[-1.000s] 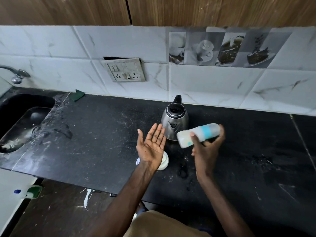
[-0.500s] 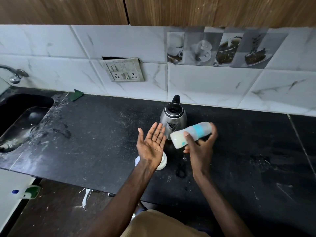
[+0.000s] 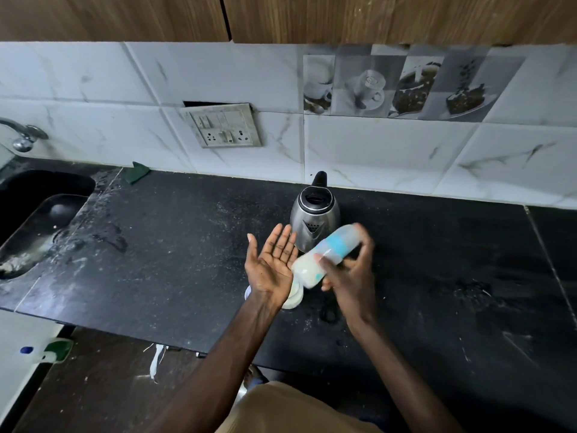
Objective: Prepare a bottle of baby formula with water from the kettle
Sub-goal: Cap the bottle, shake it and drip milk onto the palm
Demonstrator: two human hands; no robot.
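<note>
My right hand (image 3: 351,276) grips a clear baby bottle (image 3: 327,253) with a blue band and milky liquid inside. The bottle is tipped, its lower end pointing down-left at my left hand (image 3: 271,264). That hand is held flat, palm up, fingers apart, holding nothing. The bottle looks blurred. Just behind both hands a steel kettle (image 3: 313,218) with a black rim and handle stands on the black counter (image 3: 175,260). A white round container (image 3: 295,296) sits on the counter, partly hidden under my left wrist.
A dark sink (image 3: 34,226) with a tap (image 3: 23,137) lies at the far left. A green scrub pad (image 3: 135,171) rests against the tiled wall, below a socket plate (image 3: 223,126). The counter's front edge runs below my forearms.
My right hand has brought the bottle down and left, from beside the kettle to just over my left palm. The left hand has stayed open, palm up.
</note>
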